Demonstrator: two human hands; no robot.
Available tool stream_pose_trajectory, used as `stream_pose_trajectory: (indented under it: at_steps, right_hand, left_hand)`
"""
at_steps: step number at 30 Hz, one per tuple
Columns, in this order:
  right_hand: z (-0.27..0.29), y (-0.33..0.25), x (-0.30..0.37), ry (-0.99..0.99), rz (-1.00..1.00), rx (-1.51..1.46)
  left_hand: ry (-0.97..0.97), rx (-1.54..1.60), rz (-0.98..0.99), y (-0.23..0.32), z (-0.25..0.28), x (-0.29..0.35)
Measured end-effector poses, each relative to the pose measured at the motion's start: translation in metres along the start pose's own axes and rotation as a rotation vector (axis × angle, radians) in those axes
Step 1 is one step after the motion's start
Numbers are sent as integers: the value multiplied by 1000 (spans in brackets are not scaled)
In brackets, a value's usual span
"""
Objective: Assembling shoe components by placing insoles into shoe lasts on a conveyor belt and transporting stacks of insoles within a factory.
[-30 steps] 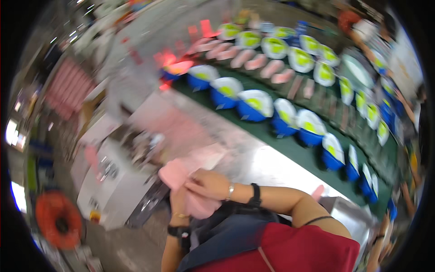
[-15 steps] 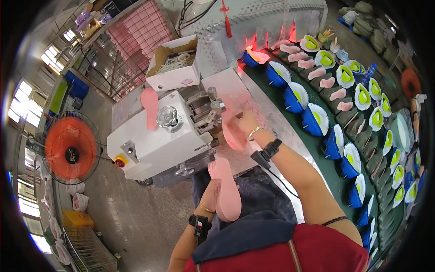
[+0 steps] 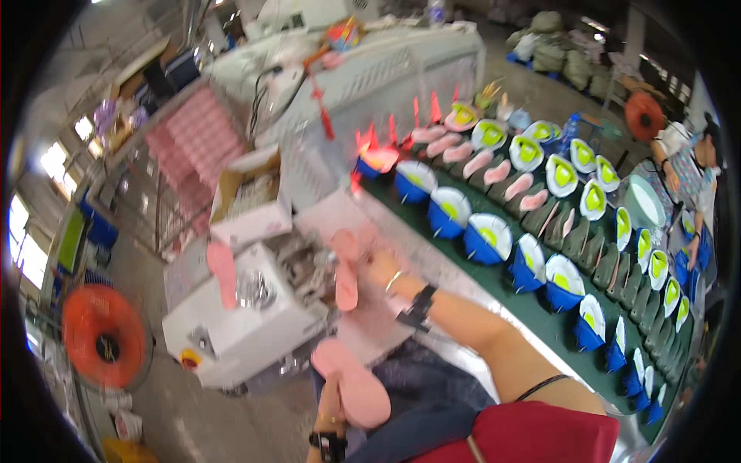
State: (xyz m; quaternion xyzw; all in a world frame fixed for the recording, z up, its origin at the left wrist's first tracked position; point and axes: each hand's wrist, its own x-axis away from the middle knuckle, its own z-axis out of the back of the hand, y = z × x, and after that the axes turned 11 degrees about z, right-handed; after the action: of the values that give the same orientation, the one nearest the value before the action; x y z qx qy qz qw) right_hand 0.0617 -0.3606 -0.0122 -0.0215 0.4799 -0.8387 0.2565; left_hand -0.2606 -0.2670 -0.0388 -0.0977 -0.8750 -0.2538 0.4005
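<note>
Insoles (image 3: 357,390) clasped in left hand (image 3: 330,394), right hand (image 3: 380,272) (blurred) curled beside another insole (image 3: 346,287)

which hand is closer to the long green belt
Right. The right hand is beside the near edge of the green belt; the left hand is farther from it, lower left near the body, holding pink insoles.

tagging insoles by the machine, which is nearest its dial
The pink insole left of the silver dial on the white machine; others are in the left hand or beside the right hand.
</note>
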Motion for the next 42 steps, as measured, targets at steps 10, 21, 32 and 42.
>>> stream_pose_trajectory:
  at_steps: [10, 21, 32, 42]
  right_hand:
    - [25, 35, -11, 364, -289, -590]
    - [439, 261, 330, 1074, -406, 592]
    - [585, 305, 549, 1067, -965, 871]
    - [361, 234, 278, 809, -77, 103]
  left_hand:
    - [-67, -237, 10, -5, -26, 11]
    - [-527, -231, 766, -20, -116, 15]
    - [-43, -404, 451, -35, -130, -19]
    - [-267, -415, 304, -48, -144, -3]
